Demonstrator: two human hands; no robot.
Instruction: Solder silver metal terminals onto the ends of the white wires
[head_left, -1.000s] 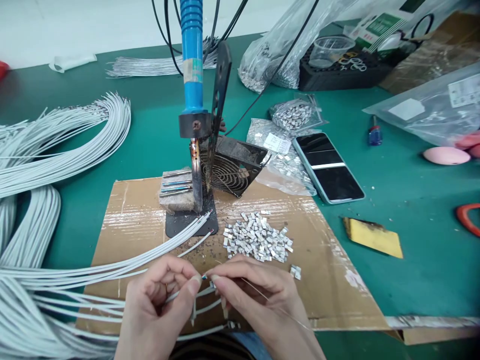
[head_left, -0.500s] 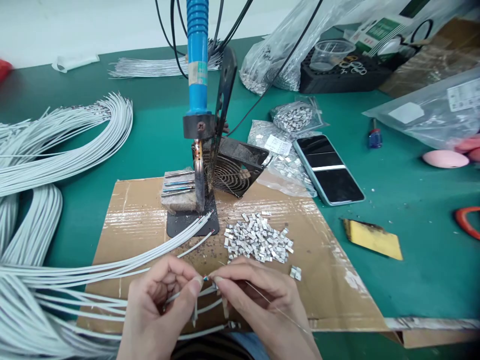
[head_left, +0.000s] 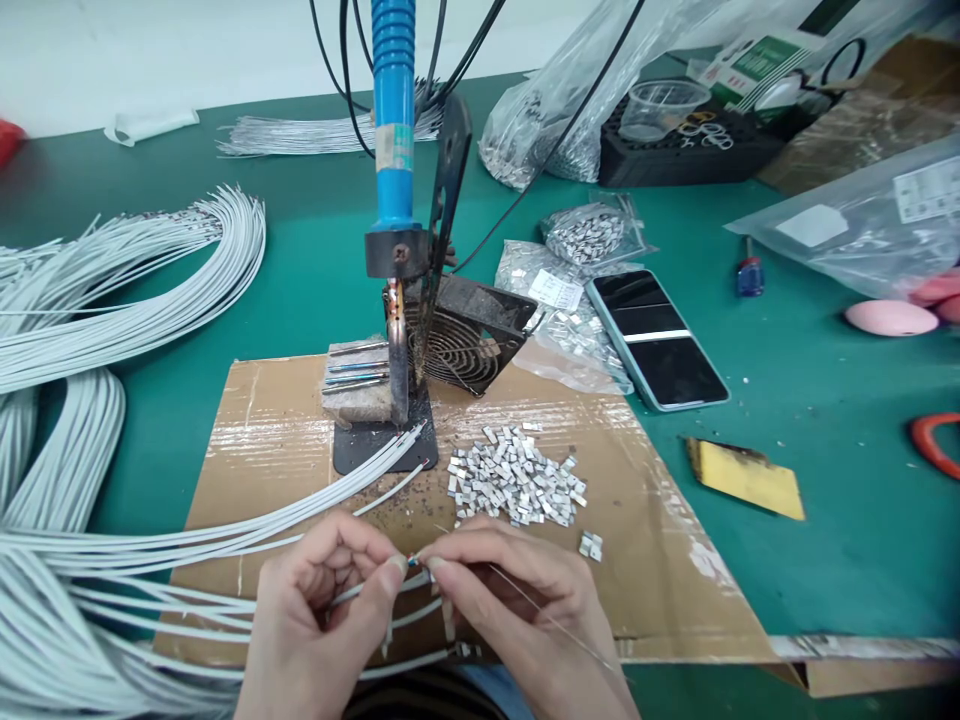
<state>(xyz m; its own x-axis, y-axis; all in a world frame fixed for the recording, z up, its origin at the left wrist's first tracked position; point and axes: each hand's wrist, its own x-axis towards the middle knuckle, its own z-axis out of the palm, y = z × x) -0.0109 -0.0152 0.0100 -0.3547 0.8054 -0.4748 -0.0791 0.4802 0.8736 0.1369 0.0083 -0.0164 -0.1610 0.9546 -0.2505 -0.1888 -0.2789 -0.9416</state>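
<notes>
Fingertips of my left hand [head_left: 322,605] pinch the end of a white cable, where small coloured wires [head_left: 412,561] show. My right hand [head_left: 517,590] closes thumb and forefinger on the same wire ends, its tips almost meeting the left ones. A thin silvery wire [head_left: 551,618], which looks like solder, runs through the right hand and out past the wrist. Other white cables [head_left: 420,612] pass below and behind both hands. Just beyond lies a pile of small white connectors [head_left: 516,475], with a few connectors [head_left: 591,546] set apart on its right.
A blue-handled soldering iron [head_left: 394,120] stands clamped upright above the cardboard [head_left: 660,590]. Behind it leans a black fan [head_left: 469,330]. Bundles of white cable [head_left: 82,330] fill the left side. To the right lie a phone [head_left: 660,340], a yellow sponge [head_left: 746,480] and a small screwdriver [head_left: 749,275].
Both hands keep nearly the same place and grip. The coloured wires between the fingertips show slightly more now.
</notes>
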